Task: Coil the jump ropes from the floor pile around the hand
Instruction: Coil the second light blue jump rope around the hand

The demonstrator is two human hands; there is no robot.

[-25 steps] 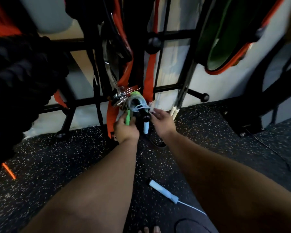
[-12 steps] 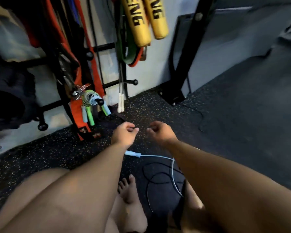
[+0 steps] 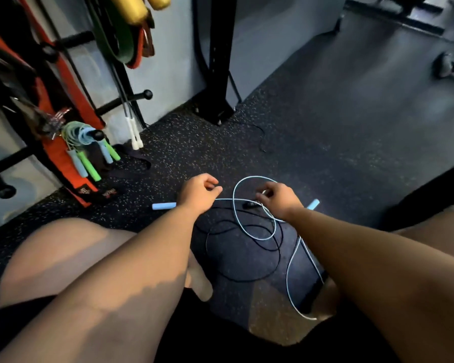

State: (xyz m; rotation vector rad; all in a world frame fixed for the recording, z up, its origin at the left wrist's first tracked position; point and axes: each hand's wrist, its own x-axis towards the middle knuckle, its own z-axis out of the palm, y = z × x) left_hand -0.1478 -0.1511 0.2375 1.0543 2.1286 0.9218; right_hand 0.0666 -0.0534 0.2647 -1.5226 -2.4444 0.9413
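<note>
A light blue jump rope [image 3: 247,178] lies in loose loops on the speckled floor, with one handle [image 3: 164,206] to the left and the other handle [image 3: 313,204] to the right. A black jump rope [image 3: 243,233] is tangled with it, and its black handle [image 3: 249,204] lies between my hands. My left hand [image 3: 199,192] hovers just above the blue cord, fingers loosely curled, with nothing seen in it. My right hand [image 3: 279,199] reaches down over the blue loop with its fingertips near the black handle. No grip shows.
Coiled ropes with green and blue handles [image 3: 89,150] hang on a rack peg at left, beside orange straps [image 3: 63,158] and a white-handled rope [image 3: 135,132]. A black upright post [image 3: 218,74] stands at the wall. My bare legs frame the pile.
My hands left the coiled ropes hanging on the rack and came down over the floor pile. The view swung right and down, so the blue and black ropes now show.
</note>
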